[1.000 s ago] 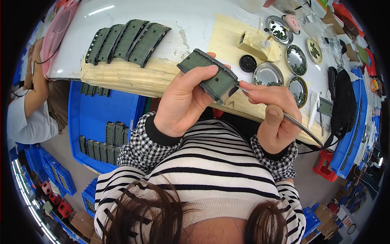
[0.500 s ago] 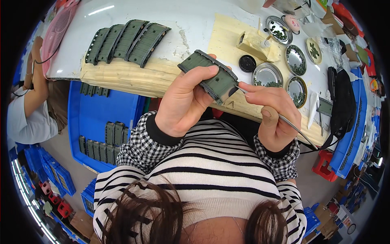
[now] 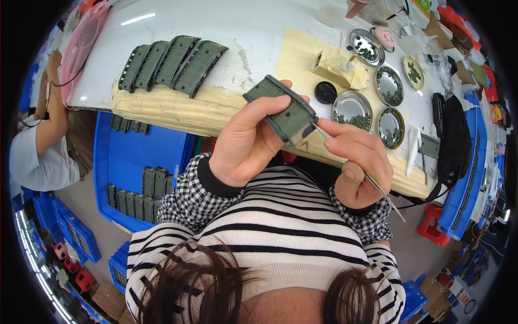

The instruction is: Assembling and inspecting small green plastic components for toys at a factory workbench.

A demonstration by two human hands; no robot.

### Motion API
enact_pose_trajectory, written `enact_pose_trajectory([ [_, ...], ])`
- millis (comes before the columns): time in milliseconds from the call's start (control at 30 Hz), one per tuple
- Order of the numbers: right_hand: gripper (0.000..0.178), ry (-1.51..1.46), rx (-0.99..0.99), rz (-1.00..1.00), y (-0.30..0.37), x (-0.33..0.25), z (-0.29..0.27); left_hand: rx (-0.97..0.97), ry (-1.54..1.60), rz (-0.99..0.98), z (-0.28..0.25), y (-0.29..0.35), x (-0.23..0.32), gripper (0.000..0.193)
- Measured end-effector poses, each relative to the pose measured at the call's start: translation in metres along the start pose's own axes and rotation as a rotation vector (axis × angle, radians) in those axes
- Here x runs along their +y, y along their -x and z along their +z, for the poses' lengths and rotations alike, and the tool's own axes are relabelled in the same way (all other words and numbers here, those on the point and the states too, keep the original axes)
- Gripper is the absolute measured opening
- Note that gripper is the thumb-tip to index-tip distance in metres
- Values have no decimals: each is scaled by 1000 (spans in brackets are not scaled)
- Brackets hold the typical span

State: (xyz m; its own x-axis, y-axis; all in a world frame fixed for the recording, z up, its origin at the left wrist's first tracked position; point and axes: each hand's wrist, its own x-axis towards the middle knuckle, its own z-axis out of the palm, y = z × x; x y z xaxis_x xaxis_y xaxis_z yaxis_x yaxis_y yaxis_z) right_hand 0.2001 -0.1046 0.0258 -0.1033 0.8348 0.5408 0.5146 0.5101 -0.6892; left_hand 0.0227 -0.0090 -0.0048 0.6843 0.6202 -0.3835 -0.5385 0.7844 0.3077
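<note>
My left hand [image 3: 245, 137] is closed around a curved green plastic panel [image 3: 291, 114] with toothed dark edges and a brown-and-black patch near its lower end, the thumb pressed on top. In my right hand [image 3: 364, 162] is a slim silver pair of tweezers [image 3: 377, 186]. Their tip meets the panel's right edge; whether a tiny part sits at the tip is too small to tell. A band covers my right thumb. On the table at the left, several like panels [image 3: 189, 67] lie overlapped in a row.
Round metal dishes [image 3: 352, 110] of small green parts stand at the right, beside a black lid [image 3: 325, 92] and a paper-wrapped block [image 3: 340, 70]. Below the table's left edge, a blue bin [image 3: 121, 154] holds more panels. A pink fan [image 3: 83, 48] and another person's arm [image 3: 51, 116] are far left.
The panel has turned slightly in my left hand. My right hand and the tweezers have shifted a little left and down, the tweezers now tilting more steeply. The whole view has shifted slightly.
</note>
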Motion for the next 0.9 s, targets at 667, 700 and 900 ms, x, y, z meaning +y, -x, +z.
enact_pose_trajectory([
  [667,29,-169,43,-82,11,8,1,-144,-48,-59,0,-8,6,41],
  [700,30,-144,48,-94,12,8,2,-172,-51,-78,-2,-8,7,42],
  [900,37,-45,32,-125,12,7,3,-180,-105,-48,-1,-9,9,43],
])
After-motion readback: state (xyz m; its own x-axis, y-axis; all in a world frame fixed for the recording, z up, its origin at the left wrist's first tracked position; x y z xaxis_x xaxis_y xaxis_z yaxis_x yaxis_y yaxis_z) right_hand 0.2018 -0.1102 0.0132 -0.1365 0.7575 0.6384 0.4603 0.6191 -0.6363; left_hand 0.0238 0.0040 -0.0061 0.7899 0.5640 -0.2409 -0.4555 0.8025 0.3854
